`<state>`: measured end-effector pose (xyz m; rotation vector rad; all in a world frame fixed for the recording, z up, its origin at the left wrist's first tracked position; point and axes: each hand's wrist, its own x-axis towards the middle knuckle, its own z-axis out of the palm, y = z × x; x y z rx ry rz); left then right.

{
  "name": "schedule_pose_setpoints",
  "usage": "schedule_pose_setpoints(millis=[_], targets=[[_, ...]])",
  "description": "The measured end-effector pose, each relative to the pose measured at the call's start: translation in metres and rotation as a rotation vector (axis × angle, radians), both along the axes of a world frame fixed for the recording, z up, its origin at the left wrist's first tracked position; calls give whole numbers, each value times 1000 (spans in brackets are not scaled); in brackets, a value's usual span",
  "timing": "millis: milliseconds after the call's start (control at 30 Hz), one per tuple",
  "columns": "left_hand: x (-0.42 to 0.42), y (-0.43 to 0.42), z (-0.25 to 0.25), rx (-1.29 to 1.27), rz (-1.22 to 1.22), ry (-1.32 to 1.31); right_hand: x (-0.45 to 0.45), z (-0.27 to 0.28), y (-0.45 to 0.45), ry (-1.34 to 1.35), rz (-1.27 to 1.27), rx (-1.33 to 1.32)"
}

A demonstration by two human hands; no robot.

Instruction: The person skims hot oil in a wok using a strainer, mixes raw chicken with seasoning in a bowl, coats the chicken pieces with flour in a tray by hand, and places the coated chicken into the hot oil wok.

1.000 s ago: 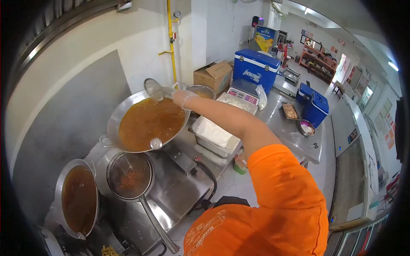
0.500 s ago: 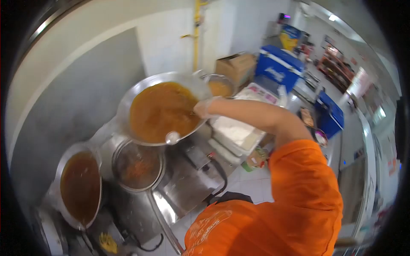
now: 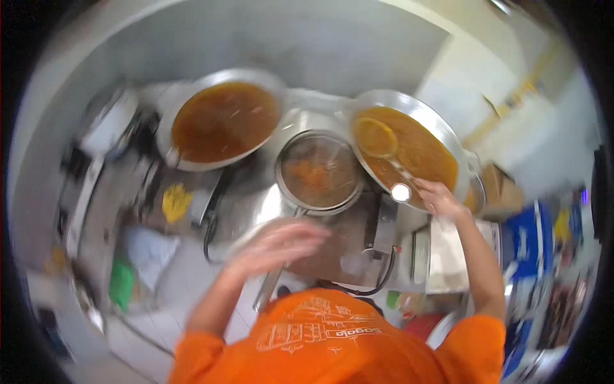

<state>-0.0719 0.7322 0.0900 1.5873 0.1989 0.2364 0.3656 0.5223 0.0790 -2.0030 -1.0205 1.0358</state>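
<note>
The shirt was bright orange with a white line print. The left oil was deep reddish brown, the right oil lighter amber, both in silver-grey pans. Between them, the crumbs looked orange-brown. The far wall panel was grey, the right cooler blue and white, the left heap yellow.

So off to the right of the right fingers there's a cardboard box with a blue cooler near it — and a yellow pipe on the wall beyond. Well left of the left fingers — a pale bag, kinda blurry, something green beside it.
</note>
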Motion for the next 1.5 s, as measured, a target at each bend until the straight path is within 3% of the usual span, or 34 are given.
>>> schedule_pose_setpoints(millis=[33, 100, 167, 300, 567, 667, 767, 867, 900, 967, 1033, 1133, 1167, 1233, 1300, 1467, 1500], targets=[[33, 0, 23, 501, -211, -274, -20, 17, 5, -14, -77, -57], [85, -36, 64, 735, -526, -514, 6, -19, -5, 150, -218, 48], [128, -83, 90, 959, -840, -413, 24, -33, -13, 142, -161, 135], [138, -107, 94, 968, -968, -277, 3, -48, -15, 87, -146, 179], [116, -80, 49, 915, -962, 196, -111, -54, -1, -461, 22, -120], [104, -72, 36, 957, -939, 344, -146, -69, -1, -544, 21, -232], [91, -83, 26, 1011, -943, 476, -188, -105, -9, -444, -60, -193], [75, -91, -8, 1149, -1042, 528, -185, -188, 1, -23, -222, 114], [55, -92, -20, 1041, -866, 502, -180, -236, 4, -37, -182, 139], [19, -86, -7, 976, -681, 308, -185, -249, 29, 164, -268, 151], [-3, -97, -21, 527, -544, 268, -228, -192, 28, 681, -487, 83], [-26, -139, -86, -277, -219, 400, -249, -190, -9, 832, -533, 178], [-26, -144, -96, -444, -270, 374, -253, -194, -32, 832, -437, 247], [-9, -183, -75, -693, -186, 310, -263, -187, -90, 803, -360, 407], [4, -211, -93, -825, -347, 29, -258, -178, -148, 773, -296, 464], [111, -318, -115, -658, -69, -25, -258, -106, -275, 468, -296, 621], [143, -354, -110, -580, -5, 22, -254, -113, -296, -66, -286, 597]])
